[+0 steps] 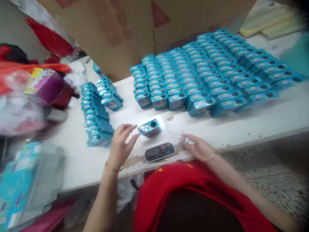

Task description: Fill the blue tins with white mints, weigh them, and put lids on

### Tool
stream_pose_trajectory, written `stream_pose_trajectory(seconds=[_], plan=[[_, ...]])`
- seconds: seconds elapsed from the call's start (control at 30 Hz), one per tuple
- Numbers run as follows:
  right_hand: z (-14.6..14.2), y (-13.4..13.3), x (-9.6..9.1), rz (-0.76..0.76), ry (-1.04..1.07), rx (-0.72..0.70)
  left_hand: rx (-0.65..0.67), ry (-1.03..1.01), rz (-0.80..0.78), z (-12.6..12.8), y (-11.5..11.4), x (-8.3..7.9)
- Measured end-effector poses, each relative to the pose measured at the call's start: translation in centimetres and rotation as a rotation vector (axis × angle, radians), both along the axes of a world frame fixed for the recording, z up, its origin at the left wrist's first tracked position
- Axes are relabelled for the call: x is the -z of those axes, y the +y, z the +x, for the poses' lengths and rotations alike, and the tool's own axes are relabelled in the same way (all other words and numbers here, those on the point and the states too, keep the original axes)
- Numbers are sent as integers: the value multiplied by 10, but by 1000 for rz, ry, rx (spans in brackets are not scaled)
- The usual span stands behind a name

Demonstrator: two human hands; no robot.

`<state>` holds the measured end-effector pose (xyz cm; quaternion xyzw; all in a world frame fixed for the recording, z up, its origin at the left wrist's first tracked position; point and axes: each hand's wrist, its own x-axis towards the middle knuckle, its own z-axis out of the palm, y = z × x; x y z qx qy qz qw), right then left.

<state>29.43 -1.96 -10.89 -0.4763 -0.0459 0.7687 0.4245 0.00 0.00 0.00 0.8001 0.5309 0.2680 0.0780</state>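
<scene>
A small blue box (150,129) with a dark round hole in its top stands on the white plate of a digital scale (165,127), with white pieces at the left end of its top. The scale's dark display panel (159,152) faces me. My left hand (122,141) is at the box's left end, thumb and forefinger apart; whether they touch it is hard to tell. To the right of the scale, my right hand (196,147) is palm up, its fingers curled round small white pieces (189,140).
Many similar blue boxes (178,80) stand in rows behind the scale, with more rows (96,116) at left. A large cardboard carton (135,32) rises behind. Flattened blue cartons (26,180) and plastic bags (19,109) lie at far left. The table's front edge (253,141) is near me.
</scene>
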Motion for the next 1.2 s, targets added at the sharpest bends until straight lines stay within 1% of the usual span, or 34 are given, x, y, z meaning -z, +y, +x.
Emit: stream_pose_trajectory(seconds=[0.1,0.23,0.4,0.5,0.63,0.77,0.87,0.93,1.03,1.1,1.2], plan=[[-2,-1,2,8,6,-6,53,90,-58,1,4,-2],[-2,-1,3,18,18,-11,105,153,-120,5,11,-11],[-2,-1,6,17,15,-3,117,220,-157,12,19,-21],[-2,-2,9,30,11,-3,121,276,-179,17,25,-24],[-2,-3,11,44,9,-7,153,274,-204,33,32,-23],[-3,-3,9,37,2,5,198,230,-199,46,37,-23],[-3,-3,9,36,10,1,165,193,-159,43,36,-23],[-3,-3,9,43,17,3,131,226,-124,36,33,-23],[-3,-3,12,54,34,1,139,339,-120,33,31,-20],[-4,-1,12,51,46,-9,161,385,-115,40,35,-18],[-5,0,12,64,48,-17,188,374,-26,67,50,-12]])
